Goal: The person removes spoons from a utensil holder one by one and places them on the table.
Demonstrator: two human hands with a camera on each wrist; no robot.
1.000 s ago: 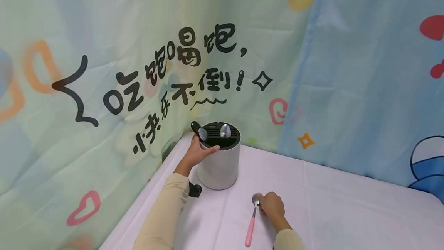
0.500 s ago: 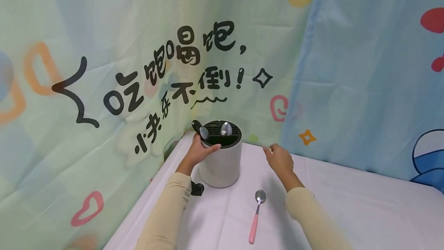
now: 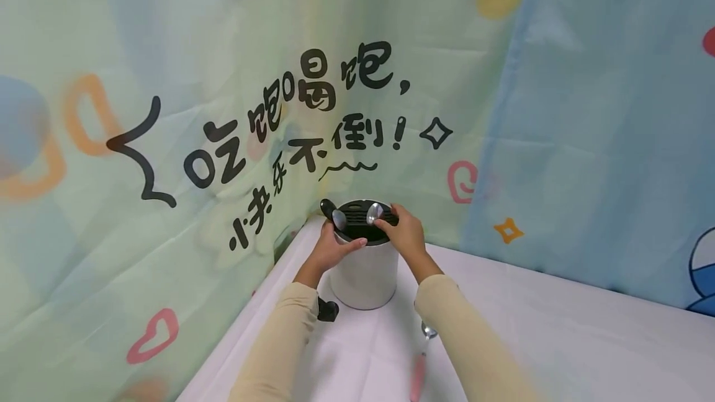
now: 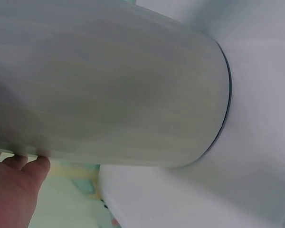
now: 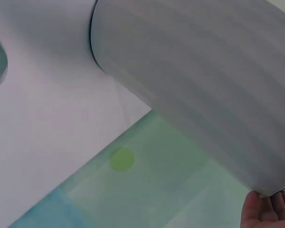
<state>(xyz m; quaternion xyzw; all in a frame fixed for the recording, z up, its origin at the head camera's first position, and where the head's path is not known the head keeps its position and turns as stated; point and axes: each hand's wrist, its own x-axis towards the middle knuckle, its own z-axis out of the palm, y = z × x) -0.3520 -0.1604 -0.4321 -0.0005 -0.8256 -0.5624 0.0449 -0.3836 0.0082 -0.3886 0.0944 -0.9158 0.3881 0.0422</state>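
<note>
A white cylindrical utensil holder [image 3: 363,281] with a black slotted top stands upright on the table. My left hand [image 3: 328,250] grips its upper left side, thumb across the front near the rim; in the left wrist view the fingers [image 4: 35,168] curl against the holder wall. At the right rim, my right hand [image 3: 409,234] pinches a metal spoon [image 3: 373,212] whose bowl sticks up from the holder; its handle is hidden inside. Another spoon [image 3: 339,220] and a black rounded utensil head [image 3: 327,207] poke out at the left.
A pink-handled spoon [image 3: 418,377] lies on the white tablecloth, partly behind my right forearm. A small black object [image 3: 328,311] shows beside my left wrist. Printed cloth curtains [image 3: 251,36] close off the back and left of the table.
My right hand has let go of the pink-handled spoon on the table and moved up and left to the spoon in the holder. My left hand keeps its grip on the holder.
</note>
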